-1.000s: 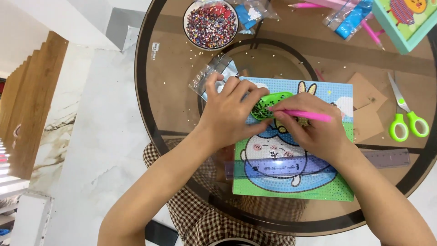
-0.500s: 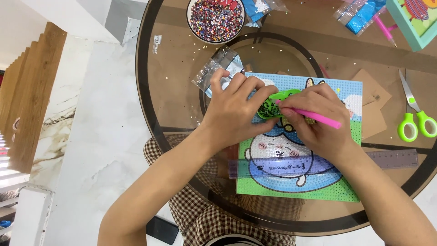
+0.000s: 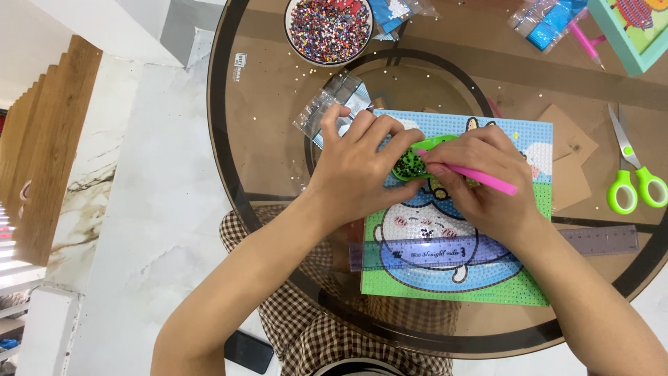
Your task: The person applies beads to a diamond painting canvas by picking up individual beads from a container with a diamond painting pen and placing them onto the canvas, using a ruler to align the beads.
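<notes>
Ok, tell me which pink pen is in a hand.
The pink pen gripped in the right hand over the bead picture. The other pink pen lies untouched at the table's far edge, beside the blue bags.

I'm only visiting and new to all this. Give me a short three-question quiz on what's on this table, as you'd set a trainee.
1. True or false: the right hand holds a pink pen tool.
2. What lies across the lower part of the diamond-painting canvas? A) green-handled scissors B) clear ruler C) bead bowl
3. Fill in: the left hand steadies a small green ____ of beads on the canvas.

Key
1. True.
2. B: the clear ruler lies there; the green-handled scissors are to the right, and the bead bowl is at the far edge.
3. Tray: the green tray.
</notes>
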